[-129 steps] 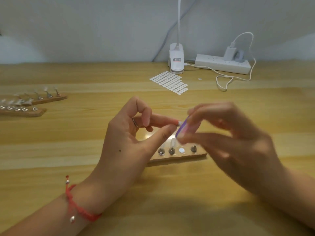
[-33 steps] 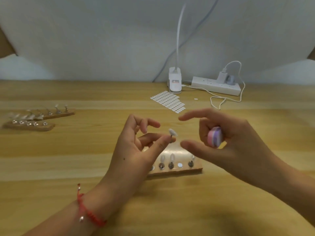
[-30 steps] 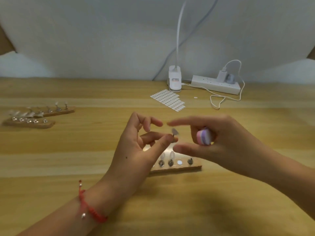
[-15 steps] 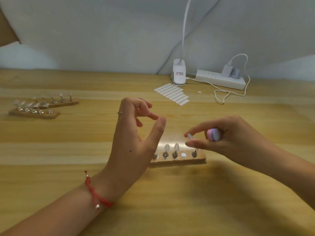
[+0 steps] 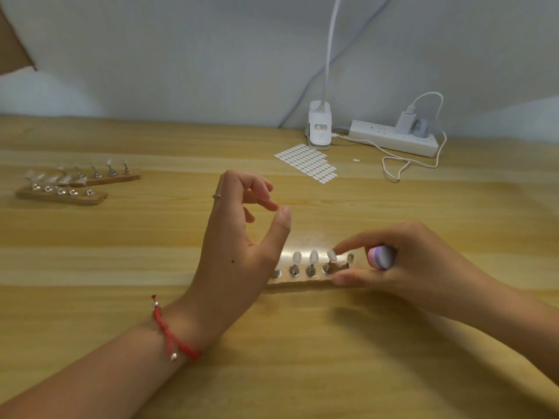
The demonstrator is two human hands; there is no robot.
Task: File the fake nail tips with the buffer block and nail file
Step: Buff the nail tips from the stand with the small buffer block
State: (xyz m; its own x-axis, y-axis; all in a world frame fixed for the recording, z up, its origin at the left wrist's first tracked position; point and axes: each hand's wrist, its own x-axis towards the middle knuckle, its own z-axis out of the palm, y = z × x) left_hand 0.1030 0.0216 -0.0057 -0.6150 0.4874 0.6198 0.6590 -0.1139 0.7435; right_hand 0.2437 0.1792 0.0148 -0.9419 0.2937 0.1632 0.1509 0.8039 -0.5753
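The pink-and-purple buffer block (image 5: 381,257) was grasped by the right hand (image 5: 408,263), index touching 1 white oval nail tip (image 5: 331,254); the left hand (image 5: 239,246) was relaxed, empty.

L hand (image 5: 239,252) up, loose, empty; R hand (image 5: 417,267) low round buffer block (image 5: 381,257).

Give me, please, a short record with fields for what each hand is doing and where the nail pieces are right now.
left hand: raised above the table, fingers loosely curled, holding nothing
right hand: holds the buffer block in its curled fingers; forefinger touches a nail tip
nail tip: upright on its stand at the near wooden holder, beside two other tips
spare holders: two, far left on the table, carrying tips
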